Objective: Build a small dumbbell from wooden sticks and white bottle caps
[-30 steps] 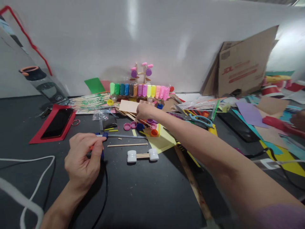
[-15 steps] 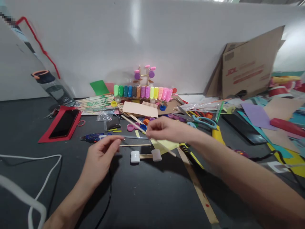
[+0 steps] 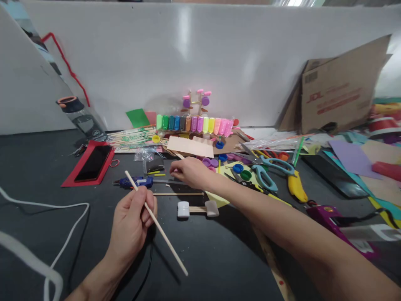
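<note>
My left hand [image 3: 133, 215] is closed around a plain wooden stick [image 3: 169, 243], which slants from upper left to lower right. My right hand [image 3: 188, 171] reaches over the middle of the table with fingers curled, above a thin rod behind the blue tool with a pointed tip [image 3: 136, 182]. What those fingers hold, if anything, is hidden. Another thin stick [image 3: 178, 194] lies flat between the hands. Just in front of it rests a small piece [image 3: 197, 209] made of short sticks with white round caps [image 3: 183, 209] at its ends.
Coloured bottle caps [image 3: 238, 168], blue-handled scissors [image 3: 266, 177] and a yellow-black cutter lie around my right forearm. Coloured clay packs [image 3: 194, 124] line the back below the white partition. A phone [image 3: 93, 163] on red paper and a bottle [image 3: 84, 119] stand left; cardboard [image 3: 341, 88] leans at right.
The wooden stick has passed from my right hand to my left, which has turned upward around it. My right hand has moved slightly left, without the stick.
</note>
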{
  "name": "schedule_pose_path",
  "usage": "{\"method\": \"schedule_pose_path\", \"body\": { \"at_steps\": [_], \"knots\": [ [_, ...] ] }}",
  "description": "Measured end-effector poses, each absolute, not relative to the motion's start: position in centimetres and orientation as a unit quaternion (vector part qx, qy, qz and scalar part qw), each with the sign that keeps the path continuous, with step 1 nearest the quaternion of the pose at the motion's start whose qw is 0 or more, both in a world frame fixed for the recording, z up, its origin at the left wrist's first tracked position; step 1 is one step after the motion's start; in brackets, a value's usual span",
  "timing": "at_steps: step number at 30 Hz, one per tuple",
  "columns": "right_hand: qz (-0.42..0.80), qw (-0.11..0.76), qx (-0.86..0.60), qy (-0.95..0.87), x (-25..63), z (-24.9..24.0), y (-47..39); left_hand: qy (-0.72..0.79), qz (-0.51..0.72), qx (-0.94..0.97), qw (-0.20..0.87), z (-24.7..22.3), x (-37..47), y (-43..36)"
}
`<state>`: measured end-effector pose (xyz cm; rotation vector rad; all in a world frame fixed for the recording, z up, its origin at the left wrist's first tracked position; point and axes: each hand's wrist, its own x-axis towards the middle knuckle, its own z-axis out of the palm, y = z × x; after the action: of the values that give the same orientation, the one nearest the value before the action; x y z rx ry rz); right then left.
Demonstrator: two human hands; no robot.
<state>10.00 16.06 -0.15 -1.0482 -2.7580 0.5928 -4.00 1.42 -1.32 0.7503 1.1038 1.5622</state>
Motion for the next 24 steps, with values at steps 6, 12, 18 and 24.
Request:
{"method": "schedule_pose_path", "body": {
  "at_steps": [6, 12, 18, 24],
  "knots": [
    [0.101, -0.007, -0.289, -0.952, 4.9, -2.6, 18.2, 0.457, 0.679, 0.278, 0.503, -1.8, -4.4, 2.1],
    [0.052, -0.041, -0.278, -0.958, 4.0, -3.0, 18.4, 0.466, 0.675, 0.267, 0.506, -1.8, -4.6, 2.1],
    [0.042, -0.052, -0.297, -0.953, 5.2, -2.6, 18.6, 0.47, 0.676, 0.268, 0.5, -1.6, -4.6, 2.2],
    [0.068, -0.053, -0.33, -0.94, 7.8, -1.2, 17.7, 0.5, 0.615, 0.271, 0.547, -2.2, -4.6, 2.7]
  ]
}}
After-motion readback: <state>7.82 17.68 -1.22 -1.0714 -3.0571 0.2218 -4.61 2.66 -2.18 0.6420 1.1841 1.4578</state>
